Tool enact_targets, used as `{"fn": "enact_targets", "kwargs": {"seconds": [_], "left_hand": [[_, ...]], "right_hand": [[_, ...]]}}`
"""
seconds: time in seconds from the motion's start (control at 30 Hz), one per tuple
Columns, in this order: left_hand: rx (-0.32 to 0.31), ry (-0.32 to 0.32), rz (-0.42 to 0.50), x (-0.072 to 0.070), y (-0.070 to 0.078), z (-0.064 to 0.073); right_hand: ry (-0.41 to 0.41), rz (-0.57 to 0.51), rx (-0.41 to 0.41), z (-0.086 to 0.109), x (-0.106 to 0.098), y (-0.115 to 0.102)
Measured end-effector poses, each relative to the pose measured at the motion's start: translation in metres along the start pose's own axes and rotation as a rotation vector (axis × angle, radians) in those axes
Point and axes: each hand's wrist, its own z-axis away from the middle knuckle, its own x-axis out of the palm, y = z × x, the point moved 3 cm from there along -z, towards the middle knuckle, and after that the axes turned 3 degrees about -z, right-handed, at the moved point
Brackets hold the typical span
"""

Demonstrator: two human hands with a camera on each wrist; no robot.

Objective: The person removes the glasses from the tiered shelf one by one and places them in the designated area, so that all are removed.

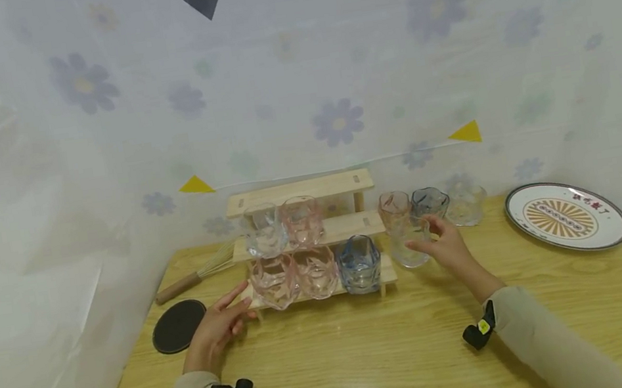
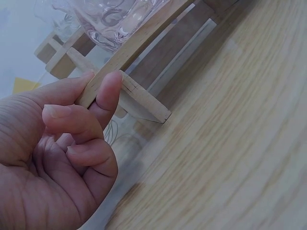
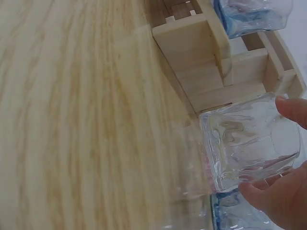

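Observation:
My left hand point(image 1: 219, 329) pinches the left end of the bottom board of a three-tier wooden rack point(image 1: 339, 183); the left wrist view shows that board point(image 2: 115, 64) between thumb and finger. On the bottom tier stand two pink glasses point(image 1: 275, 285) and a blue glass point(image 1: 361, 270). The middle tier holds a clear glass point(image 1: 265, 235) and a pink glass point(image 1: 304, 225). Just right of the rack, my right hand point(image 1: 449, 249) grips another clear glass point(image 1: 407, 250) by its sides, thumb and fingers apart around it, close over the table.
Behind the right hand, a pink glass point(image 1: 393, 205), a blue glass point(image 1: 431, 202) and a clear glass point(image 1: 468, 206) stand on the table. A patterned plate point(image 1: 567, 215) is at the right. A whisk point(image 1: 186, 284) and a dark round mat point(image 1: 179, 326) lie at the left.

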Motion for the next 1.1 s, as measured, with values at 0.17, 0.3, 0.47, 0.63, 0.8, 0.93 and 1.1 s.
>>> {"fn": "enact_targets", "kwargs": {"seconds": [0.17, 0.3, 0.47, 0.63, 0.8, 0.93, 1.1], "left_hand": [[0.014, -0.008, 0.014, 0.002, 0.000, 0.002], [0.013, -0.010, 0.026, 0.002, -0.002, 0.002], [0.012, -0.005, 0.024, 0.002, -0.002, 0.003], [-0.006, 0.011, 0.005, 0.001, -0.002, 0.003], [-0.018, 0.013, -0.002, 0.001, -0.001, 0.001], [-0.025, 0.023, -0.006, 0.002, 0.000, 0.000], [-0.025, 0.045, 0.005, 0.002, 0.001, 0.000]], "right_hand": [[0.016, -0.002, 0.020, -0.006, 0.007, 0.007], [0.019, 0.015, 0.029, -0.008, 0.010, 0.011], [0.025, 0.013, 0.027, -0.011, 0.014, 0.013], [0.019, -0.008, 0.014, -0.015, 0.018, 0.015], [0.013, -0.013, 0.017, -0.017, 0.021, 0.015], [0.002, -0.015, 0.035, -0.018, 0.020, 0.014], [-0.019, -0.008, 0.049, -0.018, 0.021, 0.014]]}}
